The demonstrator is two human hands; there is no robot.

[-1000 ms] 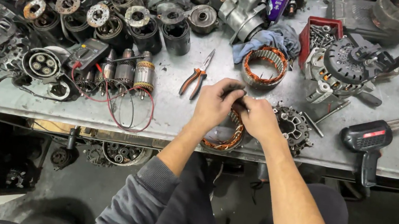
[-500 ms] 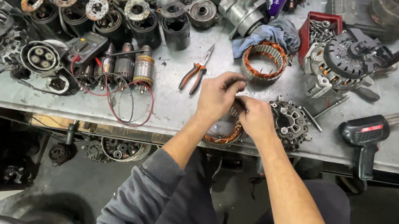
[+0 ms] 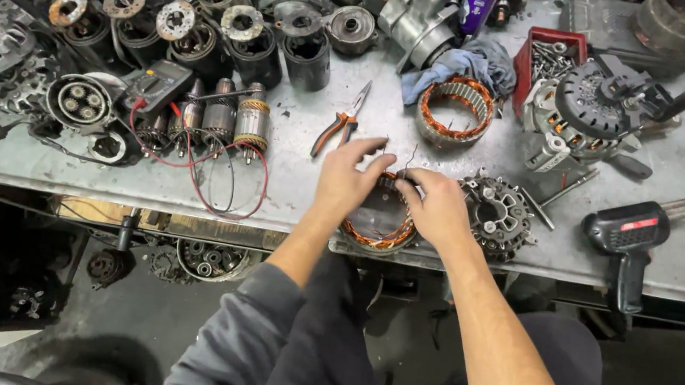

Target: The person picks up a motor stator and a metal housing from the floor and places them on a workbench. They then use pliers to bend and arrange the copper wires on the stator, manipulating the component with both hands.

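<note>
- Left hand (image 3: 345,186) rests on the left rim of a round stator ring with copper windings (image 3: 377,225), fingers half spread and lightly curled, index stretched toward the ring's far edge; palm and thumb press on the ring.
- Right hand (image 3: 439,209) lies on the ring's right side, fingers bent inward, fingertips (image 3: 406,178) pinched near thin wire leads sticking up at the far edge; can't tell if a lead is actually gripped.
- Stator ring lies flat at the near edge of the grey metal workbench (image 3: 297,136), right in front of the person, between both hands.
- Just right of the right hand: round silver alternator housing (image 3: 498,214), touching or almost touching the hand.
- Beyond the left hand: pliers with orange-black handles (image 3: 339,121), apart from it.
- Farther back: second copper-wound stator ring (image 3: 456,110) next to a blue rag (image 3: 461,64).
- Right side: black-and-red pistol-shaped soldering gun (image 3: 629,240) at the bench edge, red plastic bin of screws (image 3: 551,56), partly dismantled alternator (image 3: 590,112).
- Left side: three small armatures (image 3: 223,116), red and black test leads (image 3: 218,174), black multimeter (image 3: 158,83), a pile of dark cylindrical motor housings (image 3: 248,38).
</note>
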